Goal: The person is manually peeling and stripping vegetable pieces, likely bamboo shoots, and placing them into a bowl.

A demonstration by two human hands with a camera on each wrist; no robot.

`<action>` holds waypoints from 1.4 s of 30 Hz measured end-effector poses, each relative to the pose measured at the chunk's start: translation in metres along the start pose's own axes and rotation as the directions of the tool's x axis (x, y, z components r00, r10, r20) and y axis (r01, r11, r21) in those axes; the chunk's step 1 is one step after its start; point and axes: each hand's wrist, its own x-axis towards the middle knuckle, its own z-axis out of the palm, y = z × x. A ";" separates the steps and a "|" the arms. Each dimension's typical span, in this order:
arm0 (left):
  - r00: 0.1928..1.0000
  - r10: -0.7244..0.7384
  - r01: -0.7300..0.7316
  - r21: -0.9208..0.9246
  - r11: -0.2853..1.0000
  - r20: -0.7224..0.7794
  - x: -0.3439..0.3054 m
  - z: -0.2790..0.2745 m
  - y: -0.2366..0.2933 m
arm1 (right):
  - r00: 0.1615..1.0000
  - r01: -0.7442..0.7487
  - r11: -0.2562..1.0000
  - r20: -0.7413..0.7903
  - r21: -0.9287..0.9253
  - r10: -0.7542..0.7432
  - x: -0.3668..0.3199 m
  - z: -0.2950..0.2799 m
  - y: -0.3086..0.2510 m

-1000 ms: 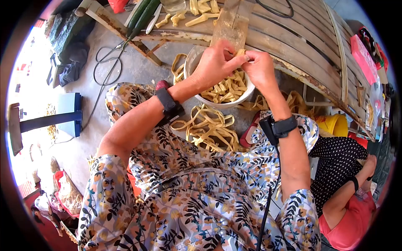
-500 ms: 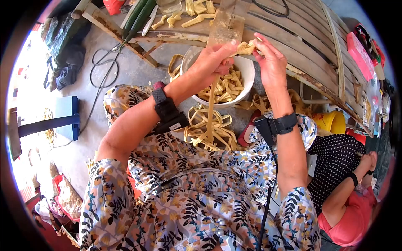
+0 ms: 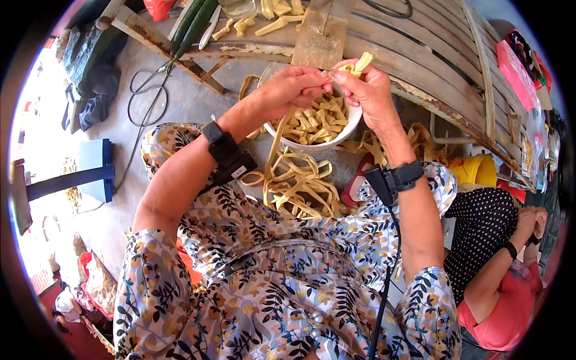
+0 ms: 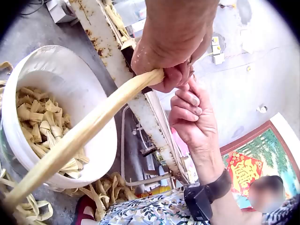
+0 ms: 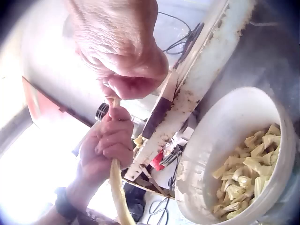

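Both hands meet above a white bucket (image 3: 356, 123) filled with short knotted pale yellow pieces (image 3: 312, 125). My left hand (image 3: 291, 91) grips a long, flat pale yellow strip (image 4: 89, 126), whose free length hangs past the bucket's rim toward the floor. In my right hand (image 3: 373, 96) a folded end of the yellow strip (image 3: 363, 61) is pinched, sticking up between thumb and fingers. The fingertips of the two hands come together, with a thin bit of strip showing between them in the right wrist view. Below the bucket lies a loose heap of strips (image 3: 300, 186).
A slatted bench (image 3: 420, 57) with a rusty edge stands beyond the bucket, bearing a wooden board (image 3: 321, 39), green cucumbers (image 3: 195, 27), a knife (image 3: 209, 27) and several yellow pieces. To the right are a yellow bucket (image 3: 477, 171) and a seated person (image 3: 501, 288). A cable (image 3: 147, 102) lies left.
The hands drew apart with a twisted part of the strip between them, then came back together. The folded end now stands up from the right hand, and the left hand has shifted slightly left.
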 end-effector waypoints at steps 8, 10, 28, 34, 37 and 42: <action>0.997 -0.058 0.057 0.026 0.998 0.040 -0.005 -0.013 0.002 | 0.993 -0.046 0.977 -0.118 -0.209 0.021 0.001 -0.007 0.000; 0.999 0.009 0.000 0.263 0.965 -0.034 -0.007 -0.005 0.005 | 0.984 0.018 0.936 -0.158 -0.352 -0.079 0.002 -0.012 0.001; 0.950 0.300 -0.163 0.682 0.713 -0.087 0.007 0.014 0.004 | 0.936 0.199 0.839 -0.155 -0.506 -0.315 0.002 0.006 0.001; 0.972 0.231 -0.167 0.551 0.817 -0.048 0.009 0.021 -0.004 | 0.945 0.130 0.953 -0.258 -0.275 -0.203 0.006 0.003 -0.004; 0.964 0.260 -0.180 0.578 0.796 -0.058 0.008 0.024 -0.008 | 0.969 0.019 0.999 -0.246 0.046 -0.007 0.007 0.001 -0.002; 0.972 0.234 -0.211 0.490 0.846 0.015 0.003 0.022 -0.007 | 0.972 0.037 0.994 -0.235 0.102 -0.012 0.014 -0.010 0.000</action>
